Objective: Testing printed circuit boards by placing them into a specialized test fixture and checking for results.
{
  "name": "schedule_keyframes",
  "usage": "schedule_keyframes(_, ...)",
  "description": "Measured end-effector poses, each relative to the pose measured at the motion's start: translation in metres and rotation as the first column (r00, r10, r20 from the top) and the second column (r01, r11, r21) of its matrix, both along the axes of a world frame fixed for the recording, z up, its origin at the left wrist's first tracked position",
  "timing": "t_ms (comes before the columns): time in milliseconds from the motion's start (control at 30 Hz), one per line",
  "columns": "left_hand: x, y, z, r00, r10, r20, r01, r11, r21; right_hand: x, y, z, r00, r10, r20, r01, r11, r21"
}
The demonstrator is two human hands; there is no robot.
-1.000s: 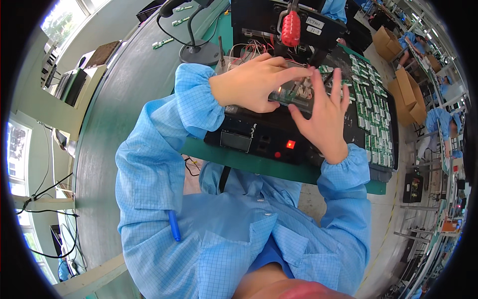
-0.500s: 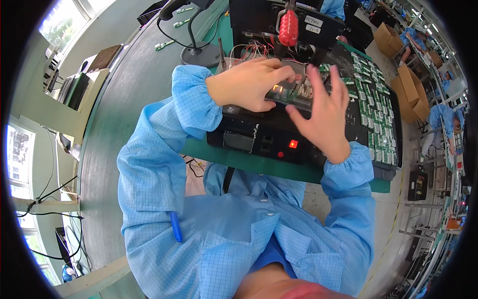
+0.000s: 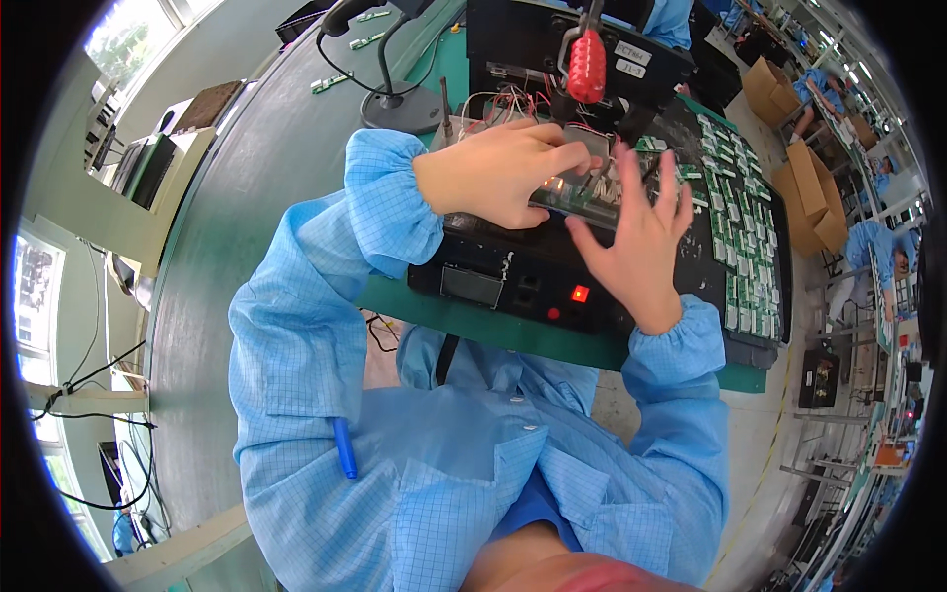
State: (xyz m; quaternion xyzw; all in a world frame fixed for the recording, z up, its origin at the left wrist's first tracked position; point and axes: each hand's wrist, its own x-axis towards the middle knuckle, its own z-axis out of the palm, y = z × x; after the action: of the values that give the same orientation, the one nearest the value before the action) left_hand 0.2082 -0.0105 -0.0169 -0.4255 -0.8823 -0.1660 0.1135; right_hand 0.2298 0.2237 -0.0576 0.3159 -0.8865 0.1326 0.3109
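Observation:
My left hand (image 3: pixel 503 178) reaches over a clear plastic plate (image 3: pixel 582 212) on top of a black test fixture (image 3: pixel 473 283). Its fingers are bent, with thumb and forefinger apart, and I make out nothing held between them. To the right of it, my right hand (image 3: pixel 641 242) hovers by the plate's right end, open with spread, slightly blurred fingertips. Small orange lights (image 3: pixel 554 184) glow under the plate between the hands. A red-handled toggle clamp (image 3: pixel 587 67) stands upright behind them. Whatever lies beneath the left fingers is hidden.
Several small green circuit boards (image 3: pixel 745 227) lie in rows on a black surface at the right. A stand with a round base (image 3: pixel 404 107) and a cable is at the far left. Red and white wires (image 3: pixel 508 104) bunch behind the fixture. Cardboard boxes (image 3: pixel 814 197) sit beyond the table.
My right hand has shifted slightly down and left, its fingers still spread. The left hand stays over the plate, its forefinger slightly lower. The whole view has shifted a little.

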Motion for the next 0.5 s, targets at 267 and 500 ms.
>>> schedule_keyframes(267,0.004,0.002,0.004,1.000,0.018,-0.022,-0.019,0.998,-0.060,-0.001,0.002,0.008,1.000,0.023,-0.018,-0.024,0.999,-0.049)
schedule_keyframes(500,0.004,0.002,0.005,1.000,-0.004,-0.029,0.003,0.999,-0.045,-0.004,0.003,0.015,0.998,0.042,-0.048,-0.042,0.999,0.012)
